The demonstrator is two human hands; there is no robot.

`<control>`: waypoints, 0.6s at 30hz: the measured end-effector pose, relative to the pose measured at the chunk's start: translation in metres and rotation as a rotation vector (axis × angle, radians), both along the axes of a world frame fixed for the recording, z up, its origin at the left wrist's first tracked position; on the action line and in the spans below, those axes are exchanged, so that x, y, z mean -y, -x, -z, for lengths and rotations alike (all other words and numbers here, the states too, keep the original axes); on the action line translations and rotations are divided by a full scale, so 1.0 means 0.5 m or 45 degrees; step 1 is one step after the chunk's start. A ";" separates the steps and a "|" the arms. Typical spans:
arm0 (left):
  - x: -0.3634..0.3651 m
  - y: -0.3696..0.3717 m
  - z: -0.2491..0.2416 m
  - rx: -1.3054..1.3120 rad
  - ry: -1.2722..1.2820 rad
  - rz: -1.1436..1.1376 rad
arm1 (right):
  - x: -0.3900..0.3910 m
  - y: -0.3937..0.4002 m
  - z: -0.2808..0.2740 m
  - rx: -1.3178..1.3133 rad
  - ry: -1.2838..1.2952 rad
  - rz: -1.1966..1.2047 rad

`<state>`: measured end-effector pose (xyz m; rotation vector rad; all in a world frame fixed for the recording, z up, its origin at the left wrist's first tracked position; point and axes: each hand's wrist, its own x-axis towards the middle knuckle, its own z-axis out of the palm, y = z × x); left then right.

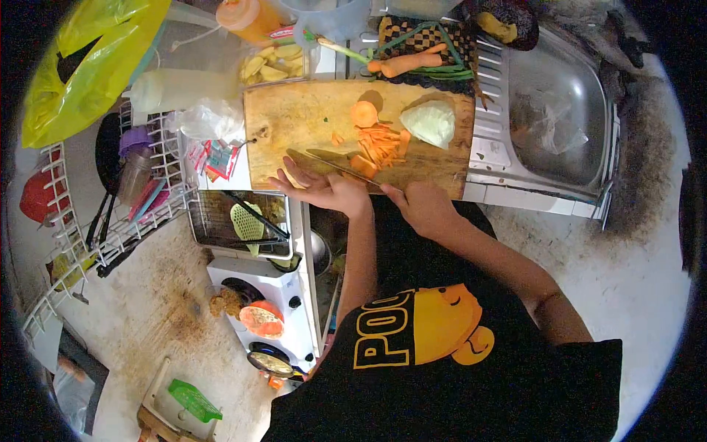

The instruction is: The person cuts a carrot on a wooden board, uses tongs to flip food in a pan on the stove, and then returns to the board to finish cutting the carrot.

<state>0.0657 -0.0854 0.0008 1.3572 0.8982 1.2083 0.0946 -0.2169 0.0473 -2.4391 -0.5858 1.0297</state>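
My right hand point(426, 208) is closed round the handle of a knife point(340, 167), whose blade points left across the front of a wooden cutting board point(287, 110). My left hand point(318, 188) is turned palm up by the board's front edge, fingers spread, holding nothing, close to the blade. Just beyond the knife lies a heap of carrot sticks point(381, 144), with a carrot chunk point(362, 166) touching or nearly touching the blade. A thick round carrot piece point(364, 113) sits behind the heap. On the right of the board rests a pale cabbage piece point(430, 124).
Behind the board are a tub of cut yellow pieces point(272, 63) and a woven basket point(390, 33) with a carrot point(409, 63) and green onions. A steel sink point(560, 103) is at right. To the left stand a white wire rack point(166, 147) and a stove point(254, 283).
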 end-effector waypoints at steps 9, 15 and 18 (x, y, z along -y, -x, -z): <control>-0.003 0.005 0.027 0.052 -0.029 -0.025 | 0.036 0.015 -0.053 -0.045 -0.068 0.070; -0.005 0.010 0.037 0.096 -0.018 -0.016 | 0.044 0.029 -0.030 0.076 -0.103 -0.004; -0.003 0.011 0.037 0.080 0.003 -0.026 | 0.033 0.024 -0.045 0.035 0.030 -0.033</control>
